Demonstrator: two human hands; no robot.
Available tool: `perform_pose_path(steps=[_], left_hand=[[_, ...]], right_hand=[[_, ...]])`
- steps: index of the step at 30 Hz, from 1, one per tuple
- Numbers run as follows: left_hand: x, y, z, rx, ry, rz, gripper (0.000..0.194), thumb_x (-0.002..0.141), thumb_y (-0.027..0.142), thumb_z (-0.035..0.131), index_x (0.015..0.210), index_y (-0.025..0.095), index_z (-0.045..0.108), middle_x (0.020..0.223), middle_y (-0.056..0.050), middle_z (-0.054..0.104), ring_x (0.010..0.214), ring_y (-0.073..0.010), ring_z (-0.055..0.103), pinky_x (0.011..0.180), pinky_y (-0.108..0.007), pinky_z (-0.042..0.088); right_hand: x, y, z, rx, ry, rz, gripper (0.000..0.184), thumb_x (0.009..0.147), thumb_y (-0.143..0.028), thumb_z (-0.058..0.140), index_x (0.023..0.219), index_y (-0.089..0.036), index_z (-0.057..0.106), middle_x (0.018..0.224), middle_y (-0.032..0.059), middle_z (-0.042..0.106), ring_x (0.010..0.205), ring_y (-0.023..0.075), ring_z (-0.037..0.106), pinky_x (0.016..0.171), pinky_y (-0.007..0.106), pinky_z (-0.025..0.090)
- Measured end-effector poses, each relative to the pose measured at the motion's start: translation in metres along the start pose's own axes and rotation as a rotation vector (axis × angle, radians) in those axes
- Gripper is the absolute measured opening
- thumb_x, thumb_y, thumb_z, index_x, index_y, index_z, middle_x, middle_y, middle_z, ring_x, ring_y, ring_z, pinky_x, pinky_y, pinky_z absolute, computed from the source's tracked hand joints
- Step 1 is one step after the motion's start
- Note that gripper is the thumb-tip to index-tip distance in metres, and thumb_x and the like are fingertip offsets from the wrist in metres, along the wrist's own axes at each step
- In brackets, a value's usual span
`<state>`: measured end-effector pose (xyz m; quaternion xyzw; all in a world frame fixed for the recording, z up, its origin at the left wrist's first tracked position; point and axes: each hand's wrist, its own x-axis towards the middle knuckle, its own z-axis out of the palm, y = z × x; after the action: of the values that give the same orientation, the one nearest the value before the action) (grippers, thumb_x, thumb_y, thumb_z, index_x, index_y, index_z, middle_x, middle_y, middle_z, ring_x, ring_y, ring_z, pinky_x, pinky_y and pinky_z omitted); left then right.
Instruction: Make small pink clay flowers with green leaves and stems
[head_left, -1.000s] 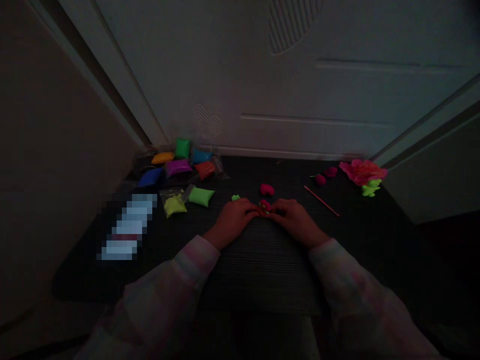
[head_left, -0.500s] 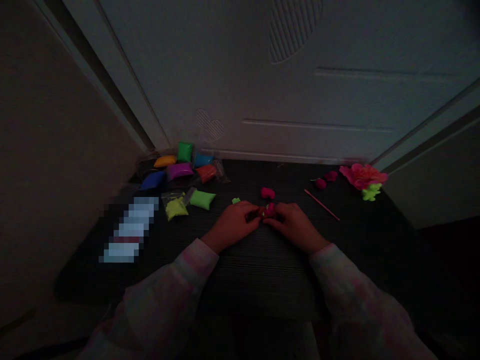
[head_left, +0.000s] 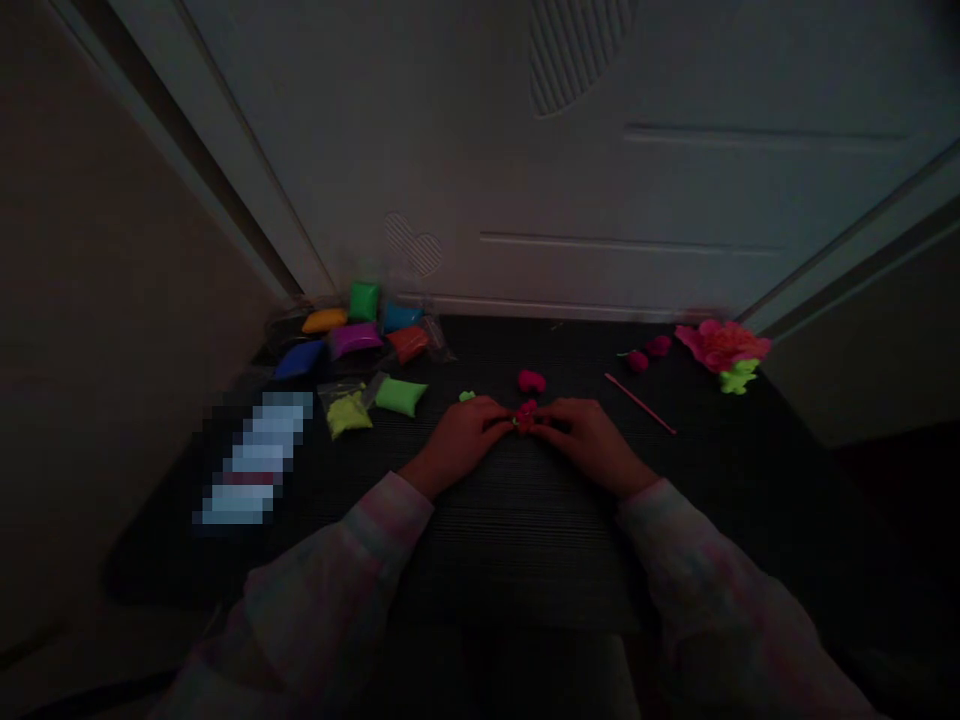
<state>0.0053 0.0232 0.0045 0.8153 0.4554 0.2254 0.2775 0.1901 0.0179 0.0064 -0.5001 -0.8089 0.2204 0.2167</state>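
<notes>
The scene is very dim. My left hand and my right hand meet at the middle of a dark ribbed mat. Both pinch a small pink clay piece with a speck of green in it, held between their fingertips just above the mat. A loose lump of pink clay lies just beyond the hands. A tiny green clay bit sits by my left fingers.
Several coloured clay bags lie at the back left, with two green-yellow bags nearer. A thin pink stick, two small pink balls and a pink clay flower lie at the right. A white door stands behind.
The hands stay together on the pink piece; the fingers have turned and shifted it slightly. The camera moved a little.
</notes>
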Motion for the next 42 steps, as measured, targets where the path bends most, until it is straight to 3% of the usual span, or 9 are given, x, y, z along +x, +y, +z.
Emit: perform_pose_path(steps=[17, 29, 42], left_hand=[[0.0008, -0.0007, 0.0022, -0.007, 0.015, -0.013, 0.018, 0.079, 0.024, 0.052, 0.086, 0.019, 0.067, 0.085, -0.002, 0.065, 0.08, -0.0144, 0.059, 0.075, -0.026, 0.045], [0.0014, -0.0007, 0.0009, -0.024, 0.019, -0.03, 0.015, 0.077, 0.022, 0.054, 0.084, 0.018, 0.067, 0.083, -0.002, 0.065, 0.078, -0.0136, 0.059, 0.072, -0.025, 0.044], [0.0019, -0.0005, 0.0009, -0.021, 0.019, -0.037, 0.016, 0.077, 0.023, 0.054, 0.084, 0.018, 0.068, 0.084, -0.002, 0.066, 0.078, -0.0141, 0.059, 0.072, -0.025, 0.044]], right_hand=[[0.0017, 0.0055, 0.0038, 0.015, 0.013, 0.001, 0.011, 0.075, -0.029, 0.059, 0.08, -0.027, 0.069, 0.081, 0.0, 0.069, 0.077, 0.0174, 0.058, 0.075, 0.033, 0.038], [0.0012, 0.0043, 0.0004, 0.087, 0.003, 0.004, 0.011, 0.075, -0.025, 0.059, 0.08, -0.025, 0.068, 0.079, -0.0003, 0.067, 0.072, 0.0138, 0.059, 0.07, 0.028, 0.042], [0.0013, 0.0049, 0.0021, 0.073, 0.003, 0.033, 0.01, 0.075, -0.026, 0.059, 0.078, -0.024, 0.068, 0.077, 0.0001, 0.067, 0.071, 0.0143, 0.059, 0.07, 0.029, 0.039]])
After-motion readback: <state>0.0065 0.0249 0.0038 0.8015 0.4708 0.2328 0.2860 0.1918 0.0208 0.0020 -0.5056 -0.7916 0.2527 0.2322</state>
